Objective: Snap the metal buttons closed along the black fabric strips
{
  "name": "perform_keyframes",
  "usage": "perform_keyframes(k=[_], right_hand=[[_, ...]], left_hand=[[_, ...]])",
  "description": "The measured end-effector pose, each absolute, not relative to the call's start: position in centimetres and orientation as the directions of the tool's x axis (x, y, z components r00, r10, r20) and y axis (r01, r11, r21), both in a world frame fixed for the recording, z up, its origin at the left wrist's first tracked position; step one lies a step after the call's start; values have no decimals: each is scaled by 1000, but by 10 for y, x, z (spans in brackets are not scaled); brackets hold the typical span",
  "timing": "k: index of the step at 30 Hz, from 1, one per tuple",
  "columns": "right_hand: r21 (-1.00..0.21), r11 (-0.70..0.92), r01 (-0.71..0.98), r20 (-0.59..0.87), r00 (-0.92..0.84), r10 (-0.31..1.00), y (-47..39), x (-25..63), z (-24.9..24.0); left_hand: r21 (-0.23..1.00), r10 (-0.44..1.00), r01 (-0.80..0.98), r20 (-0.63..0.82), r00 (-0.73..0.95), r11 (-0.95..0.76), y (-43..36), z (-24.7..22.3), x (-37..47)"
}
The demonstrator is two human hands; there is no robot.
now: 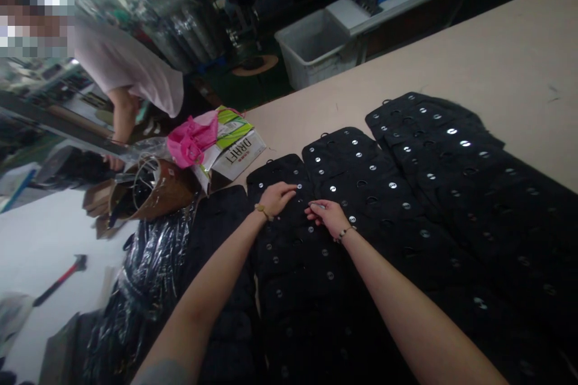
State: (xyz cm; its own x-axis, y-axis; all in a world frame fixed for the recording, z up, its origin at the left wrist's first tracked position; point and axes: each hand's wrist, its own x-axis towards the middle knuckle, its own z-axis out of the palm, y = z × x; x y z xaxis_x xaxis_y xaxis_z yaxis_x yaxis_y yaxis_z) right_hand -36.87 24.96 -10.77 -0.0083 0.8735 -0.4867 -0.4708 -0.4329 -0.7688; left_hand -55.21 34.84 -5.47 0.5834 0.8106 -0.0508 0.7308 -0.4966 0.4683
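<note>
Black fabric panels lie side by side, dotted with small silver metal discs. My left hand (276,197) rests on one narrow black panel (289,295), its fingers stretched forward and a fingertip at a silver disc (298,186). Just to the right, my right hand (332,218) is closed in a pinch on a small silvery piece (317,207), seemingly a metal disc; its exact shape is partly hidden by the fingers. Under and beside that hand is a second panel (361,168) with discs and dark loops. A wider studded panel (442,150) lies further right.
Left stand a brown tub (178,189) of wires, a carton (239,159) with pink cloth (192,138), and glossy black plastic (156,252). A hammer (63,278) lies far left. Beyond the table (510,54) are a grey bin (311,51) and a person (130,69).
</note>
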Motion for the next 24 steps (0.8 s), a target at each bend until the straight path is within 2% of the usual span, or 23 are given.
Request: perform_keyframes(k=[3, 6, 9, 12, 14, 24], right_hand=[[-774, -424, -470, -466, -30, 884, 249, -367, -110], [-742, -438, -507, -482, -50, 875, 250, -366, -111], [-705, -448, -549, -505, -53, 861, 251, -365, -111], [-708, -447, -546, -516, -32, 856, 251, -366, -110], [-707, -447, -547, -521, -24, 853, 251, -367, -109], [-648, -467, -602, -543, -65, 837, 250, -364, -104]], left_hand=[[589, 632, 533, -48, 774, -608, 328, -61, -521], [643, 622, 476, 1, 783, -600, 331, -68, -511], [681, 770, 566, -3, 638, -466, 358, -73, -513], [663, 953, 716, -8, 301, -221, 400, -77, -514], [642, 987, 760, -29, 159, -104, 427, -79, -512], [506, 978, 862, -192, 78, 30, 470, -88, -506]])
